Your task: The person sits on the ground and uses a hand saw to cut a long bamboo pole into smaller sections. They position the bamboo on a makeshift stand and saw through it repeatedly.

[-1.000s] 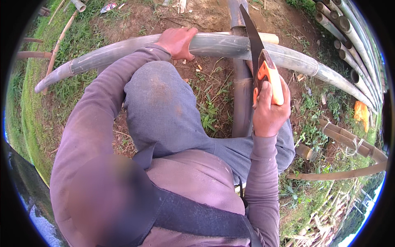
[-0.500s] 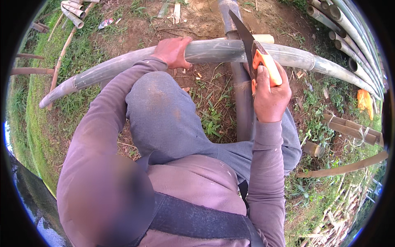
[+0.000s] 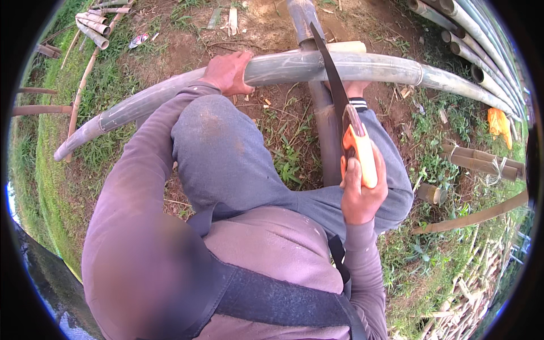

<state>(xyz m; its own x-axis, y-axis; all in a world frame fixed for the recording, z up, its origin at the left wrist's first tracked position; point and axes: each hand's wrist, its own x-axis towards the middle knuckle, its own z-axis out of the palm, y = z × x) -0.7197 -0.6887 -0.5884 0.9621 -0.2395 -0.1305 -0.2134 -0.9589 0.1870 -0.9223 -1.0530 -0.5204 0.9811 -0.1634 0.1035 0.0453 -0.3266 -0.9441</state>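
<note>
A long grey-green bamboo pole [image 3: 283,69] lies crosswise in front of me, its ends bending toward the rim of the view. My left hand [image 3: 228,72] is wrapped over it, left of the middle, with the thumb on the near side. In my right hand [image 3: 362,195] is the orange handle of a handsaw [image 3: 359,156]. Its dark blade [image 3: 333,76] slants away from me across the pole, with the tip past the far side. Whether the teeth are inside a cut cannot be made out.
Another bamboo pole [image 3: 324,130] runs lengthwise beneath the first. My foot [image 3: 356,88] is close behind the blade. Stacked bamboo [image 3: 481,39] lies at far right, near an orange plastic bag [image 3: 499,127]. Tied bamboo pieces [image 3: 481,162] lie to the right, cut poles [image 3: 93,28] at far left.
My right hand has drawn the handsaw back toward me, so the handle is farther from the pole. My left hand keeps its hold on the bamboo.
</note>
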